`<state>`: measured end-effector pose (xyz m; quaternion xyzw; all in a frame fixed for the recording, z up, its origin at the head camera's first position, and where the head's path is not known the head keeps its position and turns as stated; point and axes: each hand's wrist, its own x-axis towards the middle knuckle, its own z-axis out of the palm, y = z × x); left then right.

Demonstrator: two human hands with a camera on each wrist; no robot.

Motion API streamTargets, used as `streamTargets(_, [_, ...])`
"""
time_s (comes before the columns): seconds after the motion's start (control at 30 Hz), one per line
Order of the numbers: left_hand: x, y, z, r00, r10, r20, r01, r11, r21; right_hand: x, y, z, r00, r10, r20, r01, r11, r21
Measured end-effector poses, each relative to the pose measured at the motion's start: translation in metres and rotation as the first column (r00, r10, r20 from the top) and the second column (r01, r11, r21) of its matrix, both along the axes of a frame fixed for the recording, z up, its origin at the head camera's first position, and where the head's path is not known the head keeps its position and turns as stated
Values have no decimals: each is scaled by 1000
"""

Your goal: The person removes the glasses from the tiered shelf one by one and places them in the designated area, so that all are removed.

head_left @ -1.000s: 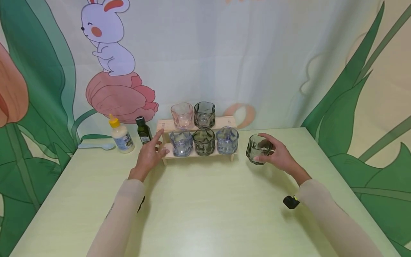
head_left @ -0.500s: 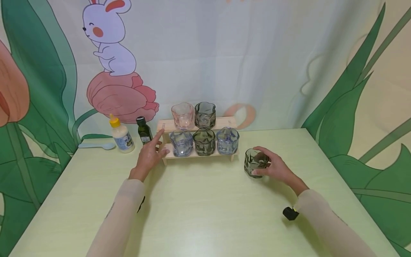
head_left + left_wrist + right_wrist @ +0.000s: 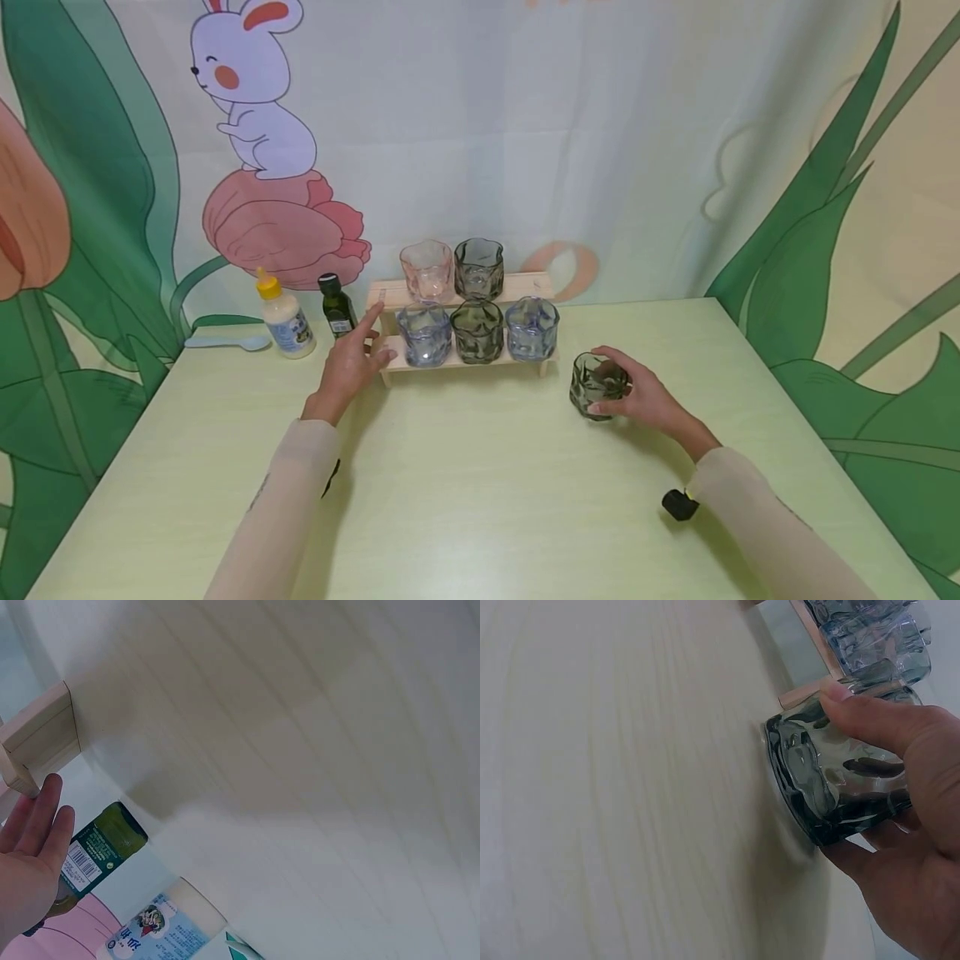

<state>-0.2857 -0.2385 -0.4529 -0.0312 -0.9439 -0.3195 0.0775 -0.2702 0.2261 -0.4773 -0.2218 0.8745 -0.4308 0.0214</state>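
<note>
My right hand (image 3: 648, 400) grips a smoky grey-green glass cup (image 3: 589, 387), right of the wooden two-step rack (image 3: 525, 287). In the right wrist view, thumb and fingers lie on opposite sides of that cup (image 3: 802, 765). Its base is at or just above the table; I cannot tell which. My left hand (image 3: 347, 367) is at the rack's left end, fingers extended; in the left wrist view its fingertips (image 3: 51, 784) reach the rack's wooden end (image 3: 45, 735). A pink cup (image 3: 426, 271) and a grey cup (image 3: 478, 268) stand on the upper step.
On the lower step stand a blue cup (image 3: 424, 335), a dark green cup (image 3: 477, 333) and another blue cup (image 3: 532, 330). Left of the rack are a dark green bottle (image 3: 337, 307), a yellow-capped squeeze bottle (image 3: 287, 321) and a pale blue spoon (image 3: 228, 342). A printed curtain (image 3: 637, 167) hangs behind.
My right hand has brought the grey-green cup toward me and slightly left, mostly in the first half second. My left hand has stayed at the rack's end.
</note>
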Motion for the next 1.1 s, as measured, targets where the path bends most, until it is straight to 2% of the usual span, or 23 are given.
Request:
streamTargets(0.37, [-1,0,0,1000,6,1,-6,1000,13,0,0,-1,1000,22,5,-21,1000,-13])
streamTargets(0.53, [0,-1,0,1000,4,-1,-4,1000,14,3,0,2,1000,5,23,-5,1000,1])
streamTargets(0.7, [0,0,0,1000,12,14,-12,1000,16,1,0,11,997,-16,75,14,1000,26])
streamTargets(0.9, [-2,-1,-2,1000,8,17,-8,1000,23,-4,3,25,993,24,116,-24,1000,-4])
streamTargets(1.1, [-3,-1,-3,1000,1,6,-1,1000,19,-11,0,41,993,46,113,-46,999,-2])
